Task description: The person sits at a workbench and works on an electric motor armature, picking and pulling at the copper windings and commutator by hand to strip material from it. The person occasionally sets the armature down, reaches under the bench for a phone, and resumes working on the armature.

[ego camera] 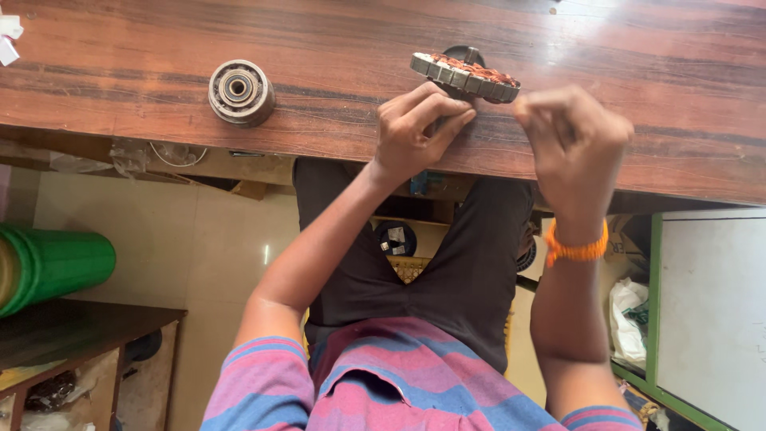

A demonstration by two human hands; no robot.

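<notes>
Head view shows both of my hands working at the near edge of a dark wooden table [159,32]. My left hand [415,128] is curled, its fingertips pressed against the underside of a round motor stator [465,76], a ring of grey steel laminations packed with copper-coloured windings, which stands tilted on the tabletop just beyond the knuckles. My right hand [570,136] is clenched into a loose fist beside the stator's right rim, finger and thumb pinched together; I cannot tell whether a strand of wire lies between them. An orange band [576,249] circles that wrist. A second part, a grey round housing with a bearing at its centre [241,92], lies flat well to the left, untouched. I judge the step in hand to be work on the windings, with the stator steadied from below. Any further pull calls for a firm left-hand brace so the ring does not tip.
</notes>
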